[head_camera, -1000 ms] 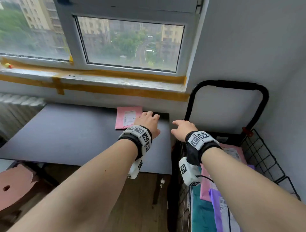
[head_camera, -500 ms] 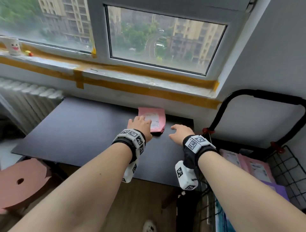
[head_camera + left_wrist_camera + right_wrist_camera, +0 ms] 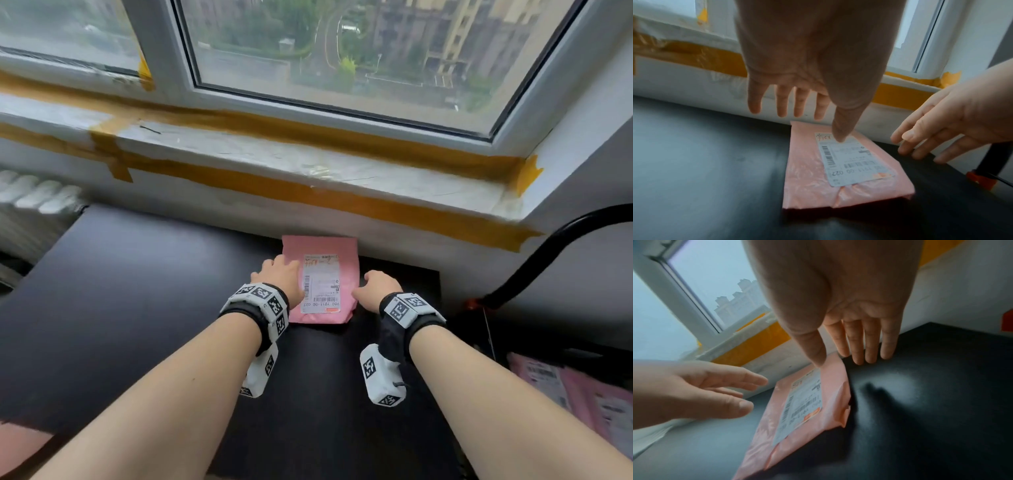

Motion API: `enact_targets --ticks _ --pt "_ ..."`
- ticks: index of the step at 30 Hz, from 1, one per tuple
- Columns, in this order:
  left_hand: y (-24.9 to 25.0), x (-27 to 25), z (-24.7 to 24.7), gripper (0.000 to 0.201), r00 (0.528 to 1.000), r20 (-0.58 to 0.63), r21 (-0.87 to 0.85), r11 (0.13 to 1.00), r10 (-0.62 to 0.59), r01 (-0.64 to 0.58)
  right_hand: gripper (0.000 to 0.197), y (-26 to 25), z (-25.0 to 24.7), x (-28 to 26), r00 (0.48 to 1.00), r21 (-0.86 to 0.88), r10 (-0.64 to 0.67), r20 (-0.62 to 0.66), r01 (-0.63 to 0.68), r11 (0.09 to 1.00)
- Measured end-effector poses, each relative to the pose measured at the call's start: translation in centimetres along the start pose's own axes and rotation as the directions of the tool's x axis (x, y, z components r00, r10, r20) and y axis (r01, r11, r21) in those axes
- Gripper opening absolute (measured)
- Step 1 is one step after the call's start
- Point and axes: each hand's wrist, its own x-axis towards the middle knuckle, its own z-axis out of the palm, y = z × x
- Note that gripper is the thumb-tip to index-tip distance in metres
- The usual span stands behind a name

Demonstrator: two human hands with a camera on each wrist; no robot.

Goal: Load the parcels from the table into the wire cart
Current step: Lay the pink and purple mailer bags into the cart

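A flat pink plastic-wrapped parcel (image 3: pixel 322 281) at the black table's (image 3: pixel 137 291) twelve o'clock edge is being reached for. It is flanked by the left hand (image 3: pixel 279 277) and right hand (image 3: pixel 376 286), both spread and empty. Next, its side edges probably need gripping.

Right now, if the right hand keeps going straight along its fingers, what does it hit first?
Probably the white wall under the window sill. The right hand points along the black table, its fingers beside the pink parcel, not over it. Depth is unclear.
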Motion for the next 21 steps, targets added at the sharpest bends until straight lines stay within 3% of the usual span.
enact_targets --ticks 3,9,13,21 --pt "0.0 2.5 0.4 0.055 0.997 0.068 -0.093 0.994 -0.045 0.051 0.014 -0.1 -0.1 2.6 0.999 0.044 0.036 0.023 -0.037 0.998" --pt "0.3 5.1 0.9 0.059 0.989 0.061 -0.216 0.966 -0.132 0.142 0.029 -0.7 0.1 4.8 0.999 0.125 0.017 0.044 -0.022 0.992" --pt "0.1 5.1 0.9 0.055 0.987 0.050 -0.346 0.924 -0.153 0.160 0.027 -1.1 0.6 4.5 0.999 0.162 0.027 0.031 -0.032 0.986" --pt "-1.6 2.8 -0.6 0.051 0.997 -0.068 -0.272 0.962 -0.038 0.018 0.026 -1.9 -0.2 1.1 0.998 0.257 -0.030 -0.056 0.043 0.965"
